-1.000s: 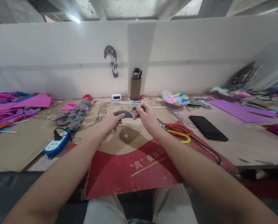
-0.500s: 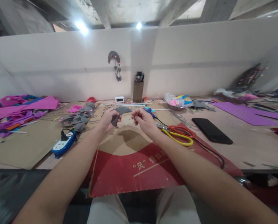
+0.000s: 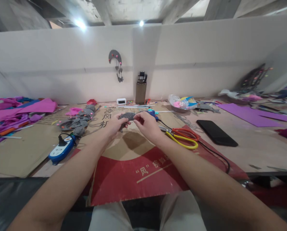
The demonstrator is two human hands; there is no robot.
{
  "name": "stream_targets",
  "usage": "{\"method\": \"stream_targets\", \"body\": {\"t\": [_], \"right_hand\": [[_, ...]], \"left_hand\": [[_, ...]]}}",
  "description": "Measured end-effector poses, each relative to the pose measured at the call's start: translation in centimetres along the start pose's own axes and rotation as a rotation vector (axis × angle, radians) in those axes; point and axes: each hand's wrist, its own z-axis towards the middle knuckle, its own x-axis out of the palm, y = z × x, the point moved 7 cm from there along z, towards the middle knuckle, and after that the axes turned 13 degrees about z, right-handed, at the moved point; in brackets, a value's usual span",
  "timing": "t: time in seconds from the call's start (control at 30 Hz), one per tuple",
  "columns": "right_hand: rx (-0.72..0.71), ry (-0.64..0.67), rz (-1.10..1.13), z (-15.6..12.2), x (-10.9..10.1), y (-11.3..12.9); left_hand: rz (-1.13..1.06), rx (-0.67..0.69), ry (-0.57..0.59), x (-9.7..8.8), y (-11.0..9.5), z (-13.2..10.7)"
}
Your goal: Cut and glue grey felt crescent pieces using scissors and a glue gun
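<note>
Over the cardboard sheet, my left hand [image 3: 114, 125] grips a curved grey felt piece [image 3: 128, 115], crescent-like in shape, between thumb and fingers. My right hand [image 3: 147, 125] has its thumb and fingertips pinched together at the felt's right end; anything small between them is hidden. Below both hands lies the red and tan cardboard [image 3: 133, 183] with printed characters. Scissors [image 3: 183, 138] with one red and one yellow handle rest just right of my right wrist. Behind that hand, a blue tool [image 3: 153, 114] with a black cord is partly covered.
A blue and white power strip [image 3: 63, 150] sits left, near a pile of grey felt pieces [image 3: 79, 120]. To the right are a black phone [image 3: 216, 132], purple sheets [image 3: 251, 115] and a bowl [image 3: 180, 109]. A bottle [image 3: 141, 91] and small clock [image 3: 121, 101] stand at the back.
My right hand has moved left to the grey felt's end, closing the gap between the hands. The felt piece has turned, so less of its lower part shows. The view has shifted slightly.
</note>
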Motion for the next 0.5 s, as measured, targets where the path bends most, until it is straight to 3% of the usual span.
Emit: {"method": "stream_targets", "body": {"t": [0.17, 0.33, 0.43, 0.5], "right_hand": [[0.077, -0.073, 0.11, 0.1, -0.9, -0.7], [0.176, -0.07, 0.2, -0.6, -2.0, -0.7], [0.148, 0.016, 0.012, -2.3, -4.2, 0.4], [0.118, 0.05, -0.202, -4.1, -7.0, 0.8]], "left_hand": [[-0.028, 0.03, -0.056, -0.8, -0.1, 0.4], [-0.11, -0.08, -0.177, -2.9, 1.3, 1.2], [-0.207, -0.089, -0.217, -3.6, 1.3, 1.3], [-0.244, -0.081, -0.236, -3.8, 1.2, 1.3]]}}
